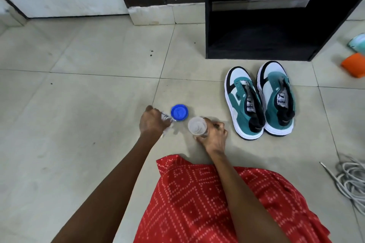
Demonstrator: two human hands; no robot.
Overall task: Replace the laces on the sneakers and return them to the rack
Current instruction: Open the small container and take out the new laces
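Two teal, white and black sneakers stand side by side on the tiled floor, the left one and the right one, toes toward the black rack. No laces show in their eyelets. My right hand grips a small clear plastic jar, open at the top. My left hand holds a crumpled clear plastic piece beside a blue lid lying on the floor. A bundle of pale grey laces lies on the floor at the right edge.
The rack's lower shelf is dark and open. An orange object and a mint-coloured shoe lie right of the rack. My red patterned garment covers the floor below my arms. A white wall and dark cabinet stand behind.
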